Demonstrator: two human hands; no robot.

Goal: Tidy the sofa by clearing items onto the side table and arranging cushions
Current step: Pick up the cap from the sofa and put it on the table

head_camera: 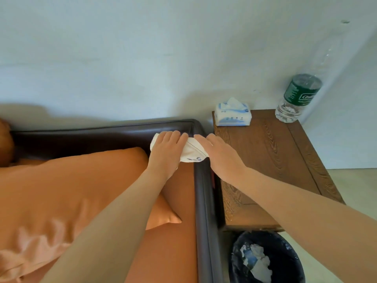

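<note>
A small white cloth item (pixel 192 151) with a blue print lies at the sofa's right end, against the dark leather armrest (pixel 202 190). My left hand (pixel 166 152) lies over its left part, fingers curled round the far edge. My right hand (pixel 221 155) covers its right end, fingers bent over it. An orange cushion (pixel 71 190) rests on the orange seat (pixel 173 252) to the left. The wooden side table (pixel 271 160) stands right of the armrest.
A tissue pack (pixel 232 115) sits on the table's far left corner and a water bottle (pixel 297 99) with a green label on its far right corner. A dark bin (pixel 267 260) with crumpled paper stands on the floor in front of the table. The wall is close behind.
</note>
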